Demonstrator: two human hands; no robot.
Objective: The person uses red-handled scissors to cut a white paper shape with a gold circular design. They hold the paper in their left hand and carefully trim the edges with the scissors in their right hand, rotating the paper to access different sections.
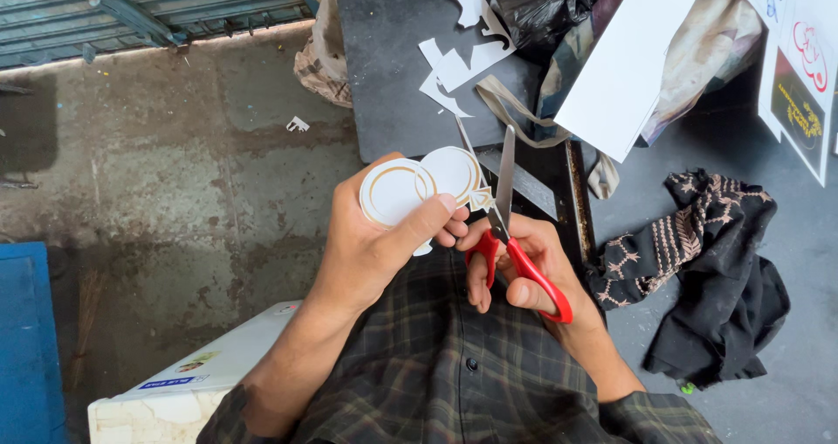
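My left hand (384,243) pinches a white paper cut-out (419,185) shaped like two joined circles with gold rings printed on them. My right hand (532,274) grips red-handled scissors (511,234), fingers through the loops. The blades stand apart and point up, with the right edge of the cut-out lying between them. Both hands hover over my lap in a dark plaid shirt, at the edge of a dark table (393,77).
White paper scraps (458,55) lie on the dark table. A black plastic bag (546,3), large white sheets (628,60) and printed sheets (799,95) sit at the upper right. A black patterned cloth (698,269) lies on the right. A white box (192,378) stands on the concrete floor at lower left.
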